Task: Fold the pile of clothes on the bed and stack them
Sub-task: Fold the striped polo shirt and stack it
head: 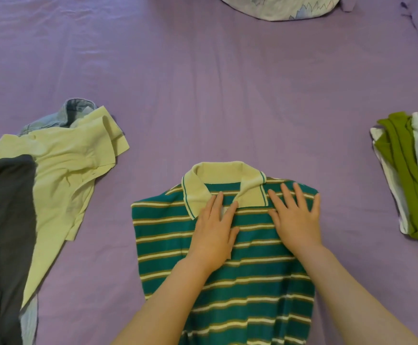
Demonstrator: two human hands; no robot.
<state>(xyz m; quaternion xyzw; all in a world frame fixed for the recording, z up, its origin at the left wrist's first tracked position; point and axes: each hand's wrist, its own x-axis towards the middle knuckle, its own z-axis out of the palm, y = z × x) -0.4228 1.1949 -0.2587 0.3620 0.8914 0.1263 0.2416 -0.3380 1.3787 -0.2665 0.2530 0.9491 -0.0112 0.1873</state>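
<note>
A striped polo (227, 265) is laid flat, collar away from the person, at the near edge of the bed (203, 95), about midway along it. Its sleeves appear already turned under, so the body reads as a narrow rectangle; the final lengthwise fold is judged not yet made.

The left hand (215, 227) is pressed flat on the chest just below the collar, fingers straight, nothing grasped. The right hand (295, 217) is likewise flat, fingers spread, on the shoulder area at the polo's right side. Both are judged to be smoothing the cloth.

Toward the right edge a stack (412, 175) of folded items is seen: white pieces with a green one between. Folded work so far is taken to be this stack only.

Toward the left edge the unfolded pile remains: a cream shirt (66, 170), a dark grey garment (3, 232) lying over it, and denim (76, 110) beneath. At least three items plus the polo are judged left.
</note>
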